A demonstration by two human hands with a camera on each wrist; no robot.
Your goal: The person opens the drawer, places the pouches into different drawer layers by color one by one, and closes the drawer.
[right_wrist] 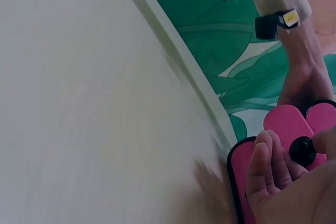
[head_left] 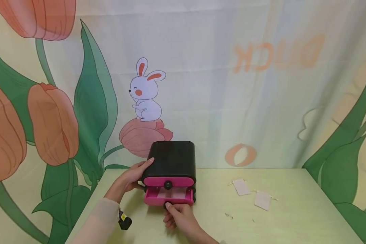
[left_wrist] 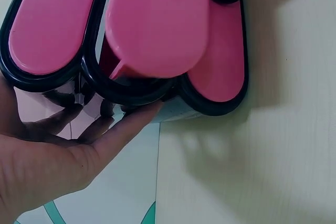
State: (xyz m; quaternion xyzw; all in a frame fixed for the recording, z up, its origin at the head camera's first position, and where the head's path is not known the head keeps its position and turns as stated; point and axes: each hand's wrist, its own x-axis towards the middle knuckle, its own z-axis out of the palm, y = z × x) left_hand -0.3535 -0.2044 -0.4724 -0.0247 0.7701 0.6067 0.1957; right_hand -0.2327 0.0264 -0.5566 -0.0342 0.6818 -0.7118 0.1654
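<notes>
A small black drawer cabinet (head_left: 172,157) with pink drawers stands on the table. My left hand (head_left: 133,175) grips its left side, thumb at the top edge; in the left wrist view the fingers (left_wrist: 123,132) lie along the side wall. The middle drawer (head_left: 152,201) is pulled partway out, with pale, flat contents only partly seen inside. My right hand (head_left: 184,217) pinches that drawer's round black knob (right_wrist: 303,150) between thumb and fingers. Above it, the top drawer (head_left: 154,182) sits closed, and the bottom drawer (left_wrist: 226,51) looks closed too.
Two small whitish drawstring pouches (head_left: 241,187) lie on the table (head_left: 296,203) right of the cabinet. Tiny dark scraps (head_left: 229,216) are scattered nearer the front. A printed curtain (head_left: 201,84) hangs behind the table. A black strap-on device (head_left: 125,220) sits on the left wrist.
</notes>
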